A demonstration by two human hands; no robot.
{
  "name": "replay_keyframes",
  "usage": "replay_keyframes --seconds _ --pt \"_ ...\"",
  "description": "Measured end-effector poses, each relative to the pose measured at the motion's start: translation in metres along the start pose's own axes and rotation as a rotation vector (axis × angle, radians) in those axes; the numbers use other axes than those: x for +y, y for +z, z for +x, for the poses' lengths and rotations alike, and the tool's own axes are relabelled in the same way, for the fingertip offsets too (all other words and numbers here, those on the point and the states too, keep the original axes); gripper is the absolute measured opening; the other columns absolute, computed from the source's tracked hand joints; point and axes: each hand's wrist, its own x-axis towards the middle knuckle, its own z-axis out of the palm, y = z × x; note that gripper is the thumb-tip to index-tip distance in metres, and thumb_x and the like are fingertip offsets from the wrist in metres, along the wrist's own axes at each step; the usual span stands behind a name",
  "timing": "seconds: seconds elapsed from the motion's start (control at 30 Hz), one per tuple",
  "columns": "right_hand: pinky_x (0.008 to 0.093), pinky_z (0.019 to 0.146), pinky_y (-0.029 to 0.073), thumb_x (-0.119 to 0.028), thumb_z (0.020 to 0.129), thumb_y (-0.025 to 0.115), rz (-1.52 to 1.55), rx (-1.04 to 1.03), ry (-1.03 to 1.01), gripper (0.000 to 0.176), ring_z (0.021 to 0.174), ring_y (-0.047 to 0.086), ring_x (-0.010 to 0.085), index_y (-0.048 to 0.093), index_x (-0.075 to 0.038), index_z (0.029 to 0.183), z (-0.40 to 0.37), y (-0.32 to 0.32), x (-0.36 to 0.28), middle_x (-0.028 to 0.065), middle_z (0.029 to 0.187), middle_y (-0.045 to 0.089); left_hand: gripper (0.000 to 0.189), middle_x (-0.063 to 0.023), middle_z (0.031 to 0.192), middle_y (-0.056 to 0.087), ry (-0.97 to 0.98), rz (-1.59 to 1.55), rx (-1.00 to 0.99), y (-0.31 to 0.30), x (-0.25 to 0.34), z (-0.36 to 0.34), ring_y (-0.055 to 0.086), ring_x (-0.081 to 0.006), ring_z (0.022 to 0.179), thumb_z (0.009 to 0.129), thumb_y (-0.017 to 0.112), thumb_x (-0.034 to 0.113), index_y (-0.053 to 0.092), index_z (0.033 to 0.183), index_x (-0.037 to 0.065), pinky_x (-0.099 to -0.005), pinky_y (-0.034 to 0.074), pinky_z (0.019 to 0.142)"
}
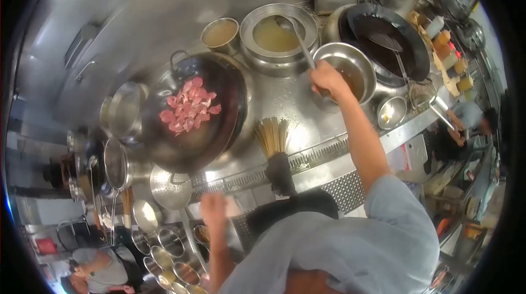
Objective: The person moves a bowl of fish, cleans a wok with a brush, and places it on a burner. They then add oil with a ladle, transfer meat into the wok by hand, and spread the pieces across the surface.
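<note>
My right hand (330, 79) is wrapped round the handle of a long metal ladle (303, 43). The ladle's bowl reaches into a pot of pale yellowish liquid (269, 36) at the back of the stove. Below that hand stands a steel pot (359, 55) with brownish liquid in it. My left hand (213, 207) is smeared by motion near the counter's front edge, beside a perforated skimmer (171, 187), and its fingers cannot be made out. Pink raw meat slices (190, 105) lie in a large dark wok (222, 80) at the left.
A bamboo wok brush (272, 136) lies at the counter's front. At right sit a dark wok of oil (416, 47) with a strainer (385, 41), a small bowl (392, 112) and sauce bottles (441, 39). Seasoning bowls (171, 242) are at lower left. Other people (101, 269) stand farther off.
</note>
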Motion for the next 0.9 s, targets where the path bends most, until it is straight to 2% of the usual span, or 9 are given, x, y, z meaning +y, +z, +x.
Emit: replay_keyframes --seconds 0.1,0.13,0.17,0.3,0.43,0.5,0.6,0.8,0.9 --pt "0.0274 0.044 0.047 -0.007 0.088 0.058 0.835 -0.250 0.185 0.011 0.049 0.053 0.0133 0.057 0.003 0.092 0.044 0.003 0.016 0.0040 0.065 0.055 0.034 0.0014 0.061 0.048 -0.146 -0.289 -0.315 0.080 0.030 0.049 0.042 -0.0065 0.054 0.101 0.054 0.026 0.053 0.072 0.008 -0.0241 0.030 0.046" --pt "0.0239 0.043 0.045 -0.006 0.088 0.058 1.057 -0.342 0.267 0.010 0.050 0.052 0.0107 0.058 0.003 0.091 0.043 -0.003 0.020 0.0029 0.067 0.054 0.036 0.0017 0.062 0.049 -0.003 -0.239 -0.324 0.112 0.041 0.072 0.042 -0.0070 0.053 0.103 0.051 0.031 0.055 0.075 0.008 -0.0240 0.030 0.046" --pt "0.0204 0.043 0.044 -0.005 0.087 0.059 1.285 -0.427 0.354 0.008 0.051 0.051 0.0081 0.058 0.002 0.091 0.036 -0.006 0.027 0.0018 0.068 0.054 0.030 0.0005 0.065 0.053 -0.174 -0.444 -0.427 0.137 0.058 0.094 0.047 -0.0097 0.054 0.102 0.054 0.030 0.057 0.084 0.006 -0.0255 0.035 0.049" --pt "0.0201 0.041 0.038 -0.009 0.090 0.058 1.172 -0.440 0.199 0.012 0.050 0.046 0.0053 0.056 -0.002 0.099 -0.044 -0.008 0.036 -0.0045 0.066 0.050 0.032 -0.0140 0.105 0.059 -0.357 -0.783 -0.611 0.236 0.085 0.188 0.064 -0.0273 0.092 0.099 0.056 0.016 0.052 0.124 -0.003 -0.0364 0.056 0.077" --pt "0.0275 0.039 0.037 -0.011 0.083 0.061 1.049 -0.343 0.198 0.009 0.043 0.047 0.0124 0.058 -0.003 0.087 -0.111 -0.024 0.041 0.0004 0.059 0.051 0.043 -0.0220 0.131 0.051 -0.459 -0.664 -0.692 0.328 0.069 0.274 0.059 -0.0381 0.111 0.097 0.057 0.016 0.046 0.134 -0.003 -0.0474 0.055 0.094" --pt "0.0287 0.040 0.040 -0.011 0.084 0.060 0.973 -0.356 0.169 0.015 0.046 0.049 0.0123 0.055 -0.005 0.072 -0.144 -0.026 0.041 0.0033 0.062 0.054 0.036 -0.0211 0.122 0.060 -0.447 -0.557 -0.750 0.366 0.054 0.307 0.063 -0.0334 0.104 0.096 0.058 0.018 0.054 0.124 -0.004 -0.0456 0.057 0.087" --pt "0.0283 0.042 0.042 -0.013 0.087 0.059 0.978 -0.377 0.142 0.022 0.050 0.050 0.0110 0.051 -0.005 0.106 -0.174 -0.025 0.050 0.0009 0.068 0.051 0.035 -0.0160 0.115 0.060 -0.481 -0.524 -0.787 0.372 0.045 0.299 0.061 -0.0294 0.098 0.097 0.056 0.023 0.055 0.123 -0.001 -0.0424 0.054 0.081" --pt "0.0290 0.048 0.044 -0.024 0.094 0.059 1.188 -0.487 0.196 0.024 0.057 0.052 0.0104 0.056 -0.004 0.107 -0.193 0.009 0.087 -0.0007 0.068 0.046 0.035 -0.0058 0.102 0.061 -0.703 -0.718 -0.774 0.308 0.067 0.160 0.058 -0.0215 0.085 0.099 0.053 0.032 0.057 0.121 0.005 -0.0360 0.048 0.068" --pt "0.0308 0.052 0.050 -0.028 0.095 0.059 0.945 -0.737 0.166 0.028 0.060 0.058 0.0145 0.059 -0.003 0.107 -0.156 0.034 0.139 0.0025 0.070 0.053 0.016 -0.0003 0.073 0.051 -0.787 -0.735 -0.743 0.292 0.098 0.116 0.050 -0.0137 0.066 0.094 0.058 0.023 0.052 0.090 0.009 -0.0274 0.040 0.055"
